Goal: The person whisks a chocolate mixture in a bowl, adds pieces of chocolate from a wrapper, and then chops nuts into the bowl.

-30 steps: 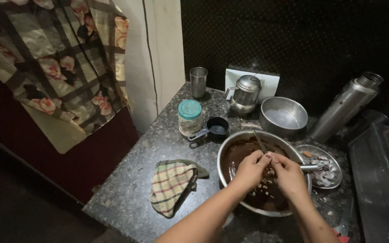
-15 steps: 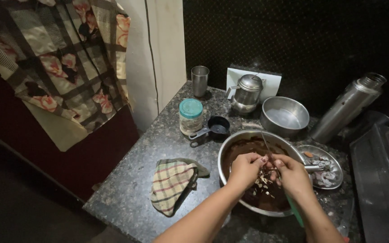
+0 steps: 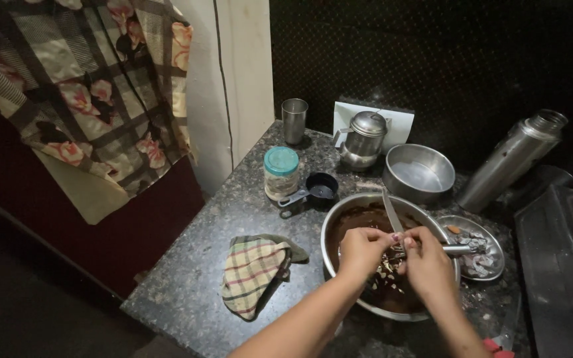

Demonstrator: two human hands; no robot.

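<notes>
Both hands meet over a wide steel mixing bowl (image 3: 366,212) of dark brown batter on the speckled dark desk (image 3: 233,219). The left hand (image 3: 364,250) is curled, its fingertips pinched together over the middle of the bowl; what it pinches is too small to make out. The right hand (image 3: 427,265) is likewise curled, fingers bent toward the left one, the two nearly touching; whether it grips the utensil beside it I cannot tell. Pale chopped bits (image 3: 387,273) lie on the batter just under the fingers. A metal utensil (image 3: 392,215) leans up out of the bowl behind the hands.

Just right of the bowl sits a small steel plate (image 3: 482,246) with dark chunks. Behind stand an empty steel pan (image 3: 419,174), a lidded steel kettle (image 3: 364,140) before a white box (image 3: 402,122), a steel tumbler (image 3: 294,120), and a tilted steel flask (image 3: 512,159). A small clear jar (image 3: 280,174) with a teal lid and a pale label stands left of a black measuring cup (image 3: 319,187). A checked cloth (image 3: 253,272) lies folded at the left of the bowl. A floral plaid cloth (image 3: 81,86) hangs at the upper left.

Compared with half a second ago, the hands sit slightly lower over the bowl; everything on the desk keeps its place.
</notes>
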